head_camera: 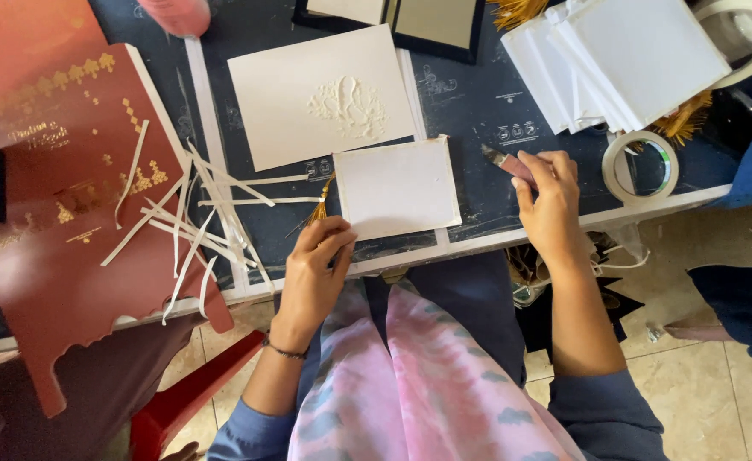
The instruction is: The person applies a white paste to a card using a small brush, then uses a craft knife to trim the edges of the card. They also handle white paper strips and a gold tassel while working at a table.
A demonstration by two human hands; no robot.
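Dark blue worktop [478, 102] fills the upper view, with pale floor tiles below and a lap in pink and blue cloth at the bottom. Both hands work well apart. The left hand [312, 273] pinches the lower left corner of a small white card [397, 186], fingers closed on its edge, just by a gold tassel [319, 210] that sticks out at that corner. The right hand [551, 201] is closed around a small pink-handled tool [506, 162], its tip resting on the worktop to the right of the card; what kind of tool it is cannot be told.

Behind the card lies a larger white embossed card [324, 96]. Peeled white strips [192, 226] lie scattered on the left across a red gold-printed cover [60, 179], which suggests some taping or sticking is already done. A stack of white cards [623, 60] sits at the upper right beside a roll of tape [640, 166], so plenty seems left to do.
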